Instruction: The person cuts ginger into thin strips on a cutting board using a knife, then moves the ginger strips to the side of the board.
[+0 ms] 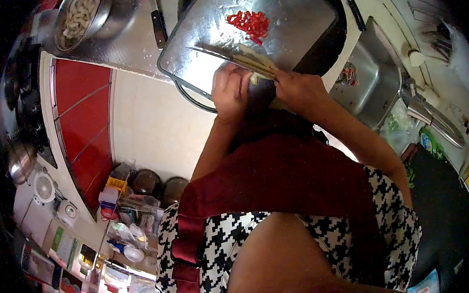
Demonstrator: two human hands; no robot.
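A kitchen knife (213, 52) lies slantwise over the near part of a shiny metal cutting board (302, 15). My right hand (300, 91) is closed round its handle. On the near side of the blade, my left hand (228, 91) has its fingers curled against a pale yellowish piece of food (255, 78), mostly hidden by the fingers. Thin pale strips (252, 54) lie along the far side of the blade. Beyond them sits a small heap of chopped red pepper (250, 25).
A metal bowl of shrimp-like pieces (80, 17) stands at the far left, with another black-handled knife (158, 29) between it and the board. To the right are a black-handled tool (355, 12), a steel sink (370, 60) and its tap (434, 117).
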